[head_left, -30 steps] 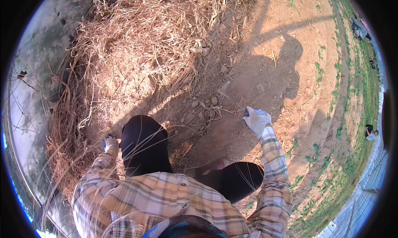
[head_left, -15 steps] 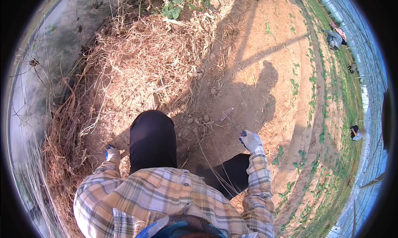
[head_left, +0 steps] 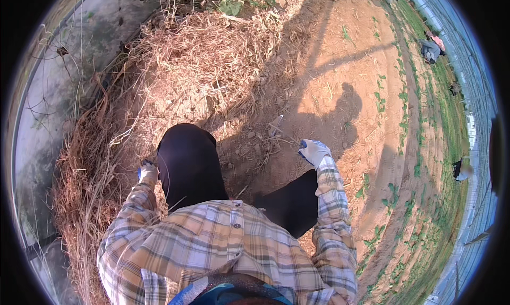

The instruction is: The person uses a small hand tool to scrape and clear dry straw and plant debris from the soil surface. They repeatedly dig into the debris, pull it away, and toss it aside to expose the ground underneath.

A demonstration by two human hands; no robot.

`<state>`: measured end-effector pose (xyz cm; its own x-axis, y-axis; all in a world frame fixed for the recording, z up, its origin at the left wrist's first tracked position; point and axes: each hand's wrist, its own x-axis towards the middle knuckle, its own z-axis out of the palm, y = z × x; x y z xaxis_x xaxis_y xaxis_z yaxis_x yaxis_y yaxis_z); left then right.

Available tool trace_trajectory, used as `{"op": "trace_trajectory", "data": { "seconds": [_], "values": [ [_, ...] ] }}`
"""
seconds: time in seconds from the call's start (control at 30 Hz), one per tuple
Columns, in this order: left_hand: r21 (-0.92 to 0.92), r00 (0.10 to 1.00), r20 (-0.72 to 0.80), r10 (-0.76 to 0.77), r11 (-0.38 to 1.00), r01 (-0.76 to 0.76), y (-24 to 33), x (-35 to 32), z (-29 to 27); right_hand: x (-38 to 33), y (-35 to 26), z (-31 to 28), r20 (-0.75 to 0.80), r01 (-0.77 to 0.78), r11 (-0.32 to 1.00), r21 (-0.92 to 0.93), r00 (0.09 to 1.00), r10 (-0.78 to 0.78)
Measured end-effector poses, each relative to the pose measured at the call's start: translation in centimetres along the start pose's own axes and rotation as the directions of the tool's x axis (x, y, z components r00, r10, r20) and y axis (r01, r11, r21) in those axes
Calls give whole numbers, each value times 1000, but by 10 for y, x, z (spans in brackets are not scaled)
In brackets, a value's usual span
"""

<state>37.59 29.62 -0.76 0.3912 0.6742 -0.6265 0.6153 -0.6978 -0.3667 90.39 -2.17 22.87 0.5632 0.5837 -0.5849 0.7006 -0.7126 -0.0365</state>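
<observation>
My left hand [head_left: 148, 172], in a white and blue glove, is closed low beside my left knee, next to the dry straw. Whatever it may hold is hidden. On the other side, my right hand [head_left: 315, 152], gloved alike, makes a fist just above the bare soil, in front of my right knee. From it a thin handle seems to run leftward to a slim pale blade [head_left: 275, 125], like a sickle's, close to the ground. The join between handle and fist is hard to see. A heap of dry straw [head_left: 207, 55] lies ahead of my left knee.
Rows of small green plants [head_left: 404, 108] run along the soil at right. A pale sheet wall [head_left: 42, 129] edges the left side. A leafy green plant [head_left: 234, 2] grows at the far end. Other people [head_left: 433, 47] crouch far off to the right.
Both my hands have moved forward, the right one also slightly left. The pale blade has shifted forward and left along with the right hand. My knees sit further forward and left in view.
</observation>
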Motion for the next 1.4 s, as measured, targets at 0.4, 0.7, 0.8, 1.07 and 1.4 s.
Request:
{"op": "trace_trajectory", "data": {
  "seconds": [0.4,0.7,0.8,1.07,1.4],
  "values": [
    [76,998,-47,31,997,-28,0,16,-1,-37,17,5,-151,-124,983,139,978,144],
    [172,987,86,140,973,-153,-6,-9,-34,-16,0,29,-72,-271,938,214,954,292],
    [228,977,4,212,951,-207,-18,-3,-11,6,-38,36,-100,-297,923,246,939,329],
    [175,986,75,150,971,-162,-6,-3,-25,48,-138,85,104,-385,903,193,923,371],
    [214,989,132,66,972,-93,-1,-3,-24,63,-128,85,117,-391,892,229,920,373]
  ]
}}
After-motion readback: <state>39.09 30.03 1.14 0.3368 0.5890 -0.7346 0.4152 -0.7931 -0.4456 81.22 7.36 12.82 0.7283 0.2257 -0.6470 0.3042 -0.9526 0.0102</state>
